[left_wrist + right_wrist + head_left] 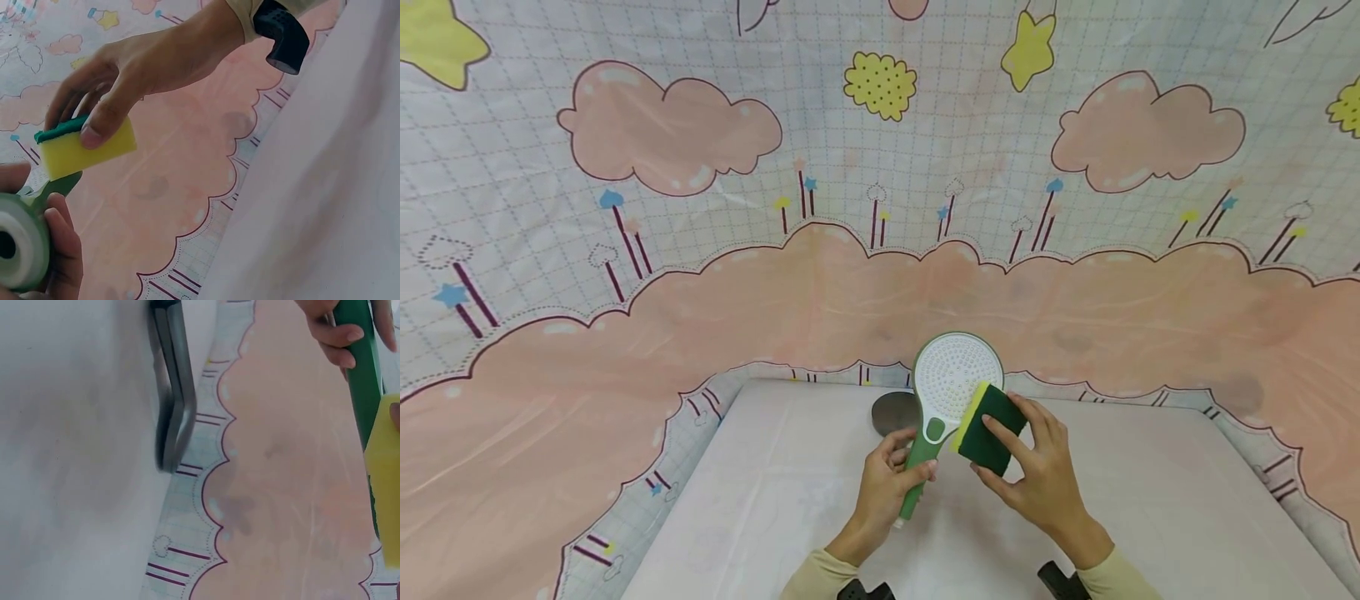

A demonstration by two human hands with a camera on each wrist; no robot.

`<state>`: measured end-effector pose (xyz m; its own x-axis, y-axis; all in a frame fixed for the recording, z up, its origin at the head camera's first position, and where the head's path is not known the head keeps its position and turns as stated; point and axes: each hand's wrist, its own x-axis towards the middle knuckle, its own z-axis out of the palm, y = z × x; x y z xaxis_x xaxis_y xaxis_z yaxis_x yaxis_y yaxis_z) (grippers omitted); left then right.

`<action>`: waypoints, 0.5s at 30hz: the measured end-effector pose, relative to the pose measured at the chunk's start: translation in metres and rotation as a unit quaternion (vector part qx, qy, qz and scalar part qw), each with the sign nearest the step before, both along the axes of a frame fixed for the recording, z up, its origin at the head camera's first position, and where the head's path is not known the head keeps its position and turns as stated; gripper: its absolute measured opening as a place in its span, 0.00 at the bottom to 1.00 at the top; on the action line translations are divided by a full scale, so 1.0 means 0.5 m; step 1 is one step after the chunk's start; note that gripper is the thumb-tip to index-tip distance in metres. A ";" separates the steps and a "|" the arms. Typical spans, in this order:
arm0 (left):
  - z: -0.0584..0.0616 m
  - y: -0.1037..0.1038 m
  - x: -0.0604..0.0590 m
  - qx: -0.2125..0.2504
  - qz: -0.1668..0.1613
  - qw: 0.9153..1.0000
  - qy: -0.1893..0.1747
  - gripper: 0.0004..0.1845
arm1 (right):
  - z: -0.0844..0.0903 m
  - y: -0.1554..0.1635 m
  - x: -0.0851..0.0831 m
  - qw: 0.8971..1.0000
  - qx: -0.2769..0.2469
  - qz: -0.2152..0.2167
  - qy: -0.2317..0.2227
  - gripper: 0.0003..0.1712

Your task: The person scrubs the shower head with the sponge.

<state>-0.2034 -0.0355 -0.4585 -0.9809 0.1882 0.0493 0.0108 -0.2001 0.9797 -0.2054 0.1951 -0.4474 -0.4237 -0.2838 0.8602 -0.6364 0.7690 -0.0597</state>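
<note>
Over the white-covered table (760, 500), from my remote seat, I see two bare hands raised and working close together. Around the green handle of a green-and-white plastic shower head with a round, dotted face (934, 429), the person's left hand (883, 483) has its fingers curled — the face points up and toward my head camera. The right hand (1041, 467) pinches a rectangular yellow foam sponge with a dark green scouring layer (981, 442) between thumb and fingers, the green side facing my head camera. That sponge sits at the lower right of the dotted face, overlapping its rim in my head view — whether they touch, I cannot tell. Behind the shower head and partly hidden by it, I make out a dark grey rounded object (891, 414) on the table. Pale yellow sleeves (820, 575) cover the forearms, and a pink-and-white cloud-patterned cloth (850, 308) spreads beyond the table.
</note>
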 end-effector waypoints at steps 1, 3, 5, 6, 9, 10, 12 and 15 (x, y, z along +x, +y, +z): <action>0.000 0.000 0.000 -0.001 0.001 1.000 0.000 0.32 | 0.000 0.001 -0.001 1.000 -0.002 0.000 0.003 0.35; -0.001 -0.002 -0.001 -0.008 0.002 1.000 0.001 0.33 | 0.002 0.002 -0.003 1.000 -0.005 0.003 0.009 0.35; -0.002 -0.003 -0.002 -0.011 0.003 1.000 0.002 0.34 | 0.002 0.003 -0.004 1.000 -0.007 0.005 0.013 0.35; -0.003 -0.003 -0.002 -0.013 0.003 1.000 0.004 0.34 | 0.003 0.003 -0.005 1.000 -0.008 0.006 0.014 0.35; -0.003 -0.004 -0.004 -0.016 0.001 1.000 0.006 0.35 | 0.005 0.003 -0.008 1.000 -0.010 0.009 0.018 0.34; -0.004 -0.004 -0.004 -0.014 0.000 1.000 0.004 0.35 | 0.006 0.004 -0.008 1.000 -0.010 0.009 0.017 0.34; -0.004 -0.004 -0.005 -0.013 -0.003 1.000 0.001 0.34 | 0.007 0.006 -0.010 1.000 -0.012 0.007 0.019 0.34; -0.005 -0.005 -0.006 -0.009 -0.009 1.000 -0.003 0.35 | 0.010 0.009 -0.011 1.000 -0.012 0.005 0.022 0.35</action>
<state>-0.2062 -0.0379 -0.4610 -0.9776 0.2067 0.0402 0.0018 -0.1825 0.9832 -0.2108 0.1994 -0.4425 -0.3836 -0.2665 0.8842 -0.6457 0.7619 -0.0505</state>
